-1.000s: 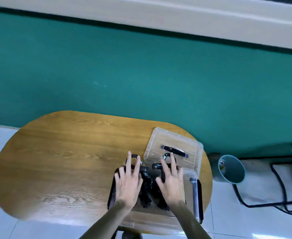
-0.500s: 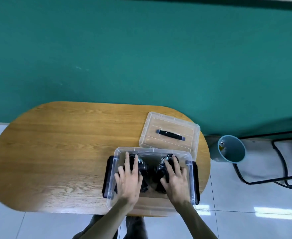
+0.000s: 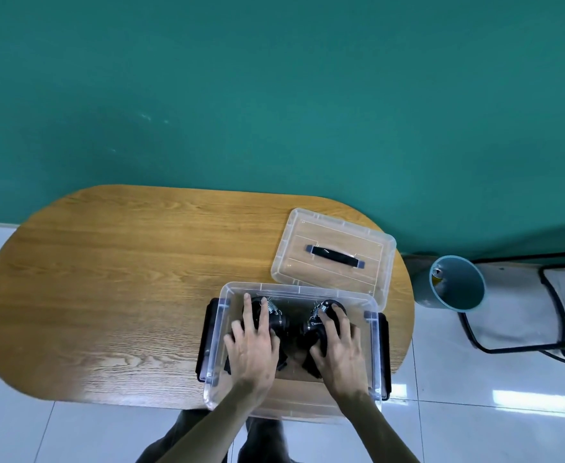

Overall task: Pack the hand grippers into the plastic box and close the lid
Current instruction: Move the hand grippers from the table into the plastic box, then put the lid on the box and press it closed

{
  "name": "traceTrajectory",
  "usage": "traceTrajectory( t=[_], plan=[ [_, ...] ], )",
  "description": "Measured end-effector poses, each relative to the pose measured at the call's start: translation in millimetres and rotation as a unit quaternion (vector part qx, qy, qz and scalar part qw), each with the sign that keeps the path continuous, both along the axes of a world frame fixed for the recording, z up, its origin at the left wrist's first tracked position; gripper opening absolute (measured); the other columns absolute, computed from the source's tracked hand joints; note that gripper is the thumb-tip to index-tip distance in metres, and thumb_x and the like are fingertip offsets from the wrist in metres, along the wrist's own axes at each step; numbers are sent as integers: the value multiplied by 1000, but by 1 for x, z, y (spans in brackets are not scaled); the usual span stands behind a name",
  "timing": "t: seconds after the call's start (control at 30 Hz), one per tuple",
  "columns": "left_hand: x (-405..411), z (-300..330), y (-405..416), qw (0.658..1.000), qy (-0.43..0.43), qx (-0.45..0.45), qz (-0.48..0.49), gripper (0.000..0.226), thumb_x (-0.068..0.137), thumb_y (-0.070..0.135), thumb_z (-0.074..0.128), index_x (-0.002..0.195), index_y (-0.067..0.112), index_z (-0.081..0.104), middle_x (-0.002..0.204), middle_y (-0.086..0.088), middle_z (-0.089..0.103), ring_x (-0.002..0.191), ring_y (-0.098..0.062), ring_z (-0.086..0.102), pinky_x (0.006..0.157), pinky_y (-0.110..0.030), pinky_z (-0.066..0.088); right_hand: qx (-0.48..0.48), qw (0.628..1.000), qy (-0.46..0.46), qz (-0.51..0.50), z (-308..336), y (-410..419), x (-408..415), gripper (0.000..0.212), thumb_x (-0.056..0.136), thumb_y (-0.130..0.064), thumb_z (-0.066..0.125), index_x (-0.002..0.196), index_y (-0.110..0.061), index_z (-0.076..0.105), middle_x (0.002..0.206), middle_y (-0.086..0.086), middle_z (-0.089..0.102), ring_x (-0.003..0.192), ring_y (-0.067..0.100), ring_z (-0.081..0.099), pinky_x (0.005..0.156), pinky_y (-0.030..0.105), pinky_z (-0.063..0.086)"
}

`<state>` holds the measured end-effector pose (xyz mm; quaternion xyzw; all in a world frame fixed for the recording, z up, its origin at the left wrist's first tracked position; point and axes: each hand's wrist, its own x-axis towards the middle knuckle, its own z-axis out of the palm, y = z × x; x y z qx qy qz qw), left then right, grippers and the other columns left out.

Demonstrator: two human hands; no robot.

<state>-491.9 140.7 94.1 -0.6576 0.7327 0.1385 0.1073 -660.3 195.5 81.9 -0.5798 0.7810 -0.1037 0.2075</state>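
Note:
A clear plastic box [image 3: 295, 287] with black side latches stands open at the near right edge of the oval wooden table [image 3: 124, 295]. Two black hand grippers with metal springs lie inside it, one on the left [image 3: 279, 321] and one on the right [image 3: 313, 326]. My left hand [image 3: 252, 349] rests flat on the left one with its fingers straight. My right hand [image 3: 339, 352] lies the same way on the right one. The clear lid [image 3: 341, 236], with a black handle, lies flat on the table just behind the box, at its right.
A teal bin [image 3: 454, 284] stands on the white tiled floor to the right of the table. Beyond it is a black metal frame with a pale cushion [image 3: 525, 315]. A teal wall runs behind the table. My legs show below the table's near edge.
Both hands have come down with the hand grippers from over the box's far rim to inside the box. The view has tilted down.

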Motion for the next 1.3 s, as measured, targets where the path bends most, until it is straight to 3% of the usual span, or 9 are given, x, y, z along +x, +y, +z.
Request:
traceTrajectory(
  t=[0.13, 0.23, 0.37, 0.57, 0.67, 0.8, 0.97, 1.17, 1.3],
  plan=[
    [3, -5, -1, 1000, 12, -6, -10, 68, 103, 47, 28, 162, 27, 1, 169, -11, -9, 114, -22, 46, 88, -37, 39, -2, 1000, 26, 4, 0, -3, 1, 62, 84, -23, 68, 141, -24, 45, 154, 6, 37, 103, 28, 50, 86, 42, 54],
    [6, -13, 0, 998, 43, -40, -5, 68, 101, 53, 28, 161, 23, 18, 168, -14, 5, 109, -26, 54, 80, -39, 43, 1, 999, 44, 16, 1, -3, 1, 56, 87, -28, 62, 140, -23, 45, 152, 9, 38, 104, 31, 52, 87, 45, 51],
    [14, -17, 4, 997, 59, -36, -20, 73, 99, 59, 31, 159, 18, 25, 167, -18, 12, 142, -41, 39, 94, -51, 50, -17, 997, 73, 9, 2, -1, 5, 54, 96, -43, 44, 145, -18, 45, 153, 14, 41, 137, 38, 41, 109, 54, 40],
    [35, -1, 15, 992, 54, -46, -109, 74, 103, 60, 26, 162, 18, 11, 169, -15, 5, 154, -33, 12, 121, -50, 23, -27, 992, 89, 80, 25, 7, 21, 61, 105, -53, 26, 155, -20, 37, 160, 17, 35, 148, 38, 30, 117, 53, 21],
    [39, 15, 16, 991, 54, -37, -119, 74, 103, 61, 22, 162, 19, 9, 169, -14, 4, 154, -32, 10, 120, -49, 7, -6, 993, 94, 71, 36, 9, 24, 64, 105, -56, 20, 155, -20, 37, 160, 19, 33, 148, 40, 31, 116, 55, 23],
    [39, 41, 8, 990, 44, -20, -134, 72, 104, 61, 19, 159, 15, 22, 167, -17, 13, 152, -34, 18, 120, -51, 19, 13, 993, 108, 55, 54, 10, 24, 65, 103, -57, 25, 153, -19, 41, 157, 19, 39, 144, 41, 37, 115, 56, 24],
    [36, 71, -11, 986, 44, -28, -157, 71, 103, 59, 19, 155, 12, 31, 164, -19, 22, 150, -36, 25, 119, -51, 11, 4, 991, 132, 32, 86, -7, 26, 63, 102, -55, 28, 151, -19, 42, 155, 20, 42, 140, 43, 42, 114, 57, 30],
    [45, 98, -25, 985, 43, -20, -166, 72, 102, 57, 17, 150, 10, 44, 159, -20, 33, 143, -38, 40, 111, -55, 39, 9, 991, 135, 11, 113, -19, 43, 63, 104, -55, 20, 151, -20, 42, 156, 19, 40, 142, 42, 39, 113, 60, 36],
    [55, 107, -28, 983, 34, -18, -182, 79, 99, 61, 3, 156, 13, 31, 164, -18, 19, 149, -37, 30, 115, -54, 31, 11, 989, 145, 4, 121, -14, 52, 64, 105, -55, 13, 151, -20, 41, 156, 20, 40, 142, 42, 39, 114, 58, 30]
  ],
)
